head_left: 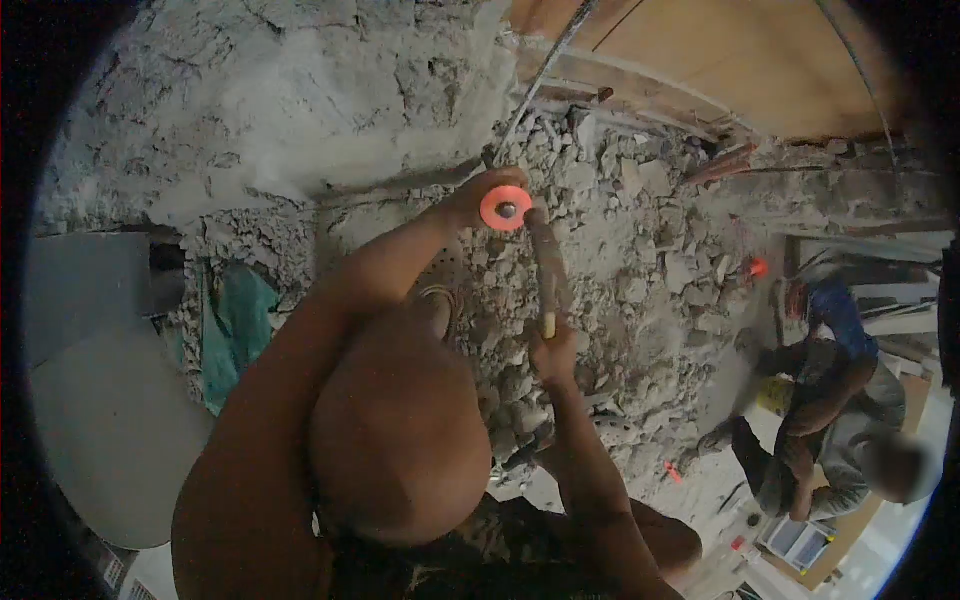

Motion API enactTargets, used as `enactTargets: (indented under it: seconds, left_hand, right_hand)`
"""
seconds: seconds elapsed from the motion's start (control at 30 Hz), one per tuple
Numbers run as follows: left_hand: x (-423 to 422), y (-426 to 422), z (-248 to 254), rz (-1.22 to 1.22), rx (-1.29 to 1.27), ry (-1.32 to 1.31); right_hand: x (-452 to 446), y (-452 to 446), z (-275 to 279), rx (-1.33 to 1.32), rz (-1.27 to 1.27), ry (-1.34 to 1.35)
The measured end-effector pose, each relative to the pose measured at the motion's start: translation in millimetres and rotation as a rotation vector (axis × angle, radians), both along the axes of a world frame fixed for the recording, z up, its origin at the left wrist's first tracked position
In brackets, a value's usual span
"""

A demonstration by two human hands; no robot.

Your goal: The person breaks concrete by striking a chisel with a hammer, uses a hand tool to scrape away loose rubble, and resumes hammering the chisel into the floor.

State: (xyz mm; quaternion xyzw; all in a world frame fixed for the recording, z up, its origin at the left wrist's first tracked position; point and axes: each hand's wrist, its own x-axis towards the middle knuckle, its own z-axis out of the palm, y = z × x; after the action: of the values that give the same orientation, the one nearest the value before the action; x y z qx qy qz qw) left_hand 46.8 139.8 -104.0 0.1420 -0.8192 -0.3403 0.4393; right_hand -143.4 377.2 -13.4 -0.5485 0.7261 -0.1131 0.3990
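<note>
My left hand (487,187) is wrapped round a chisel, stretched out above the rubble. The chisel's round orange hand guard (490,214) faces me, with its dark metal striking end (507,210) in the middle; its shaft and tip are hidden below. My right hand (555,355) grips the lower end of a hammer's handle (548,290). The hammer's head (537,216) is close beside the guard's right edge; whether they touch I cannot tell. My bare knee (400,430) is bent under my left arm.
Broken stone and mortar (630,270) cover the floor. A rough wall (270,100) stands beyond, with a tan board (720,60) at upper right. Another person (840,410) sits at right. Green cloth (240,325) and a grey panel (100,380) lie at left.
</note>
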Motion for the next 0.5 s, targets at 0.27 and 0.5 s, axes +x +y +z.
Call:
enactTargets:
  seconds: [0.27, 0.5]
  left_hand:
    - [9, 5, 18, 0.019, 0.244, -0.027]
    - [2, 0, -27, -0.240, 0.855, 0.279]
  right_hand:
    - [15, -19, 61, -0.864, 0.171, -0.743]
    - [-18, 20, -57, -0.177, -0.020, -0.084]
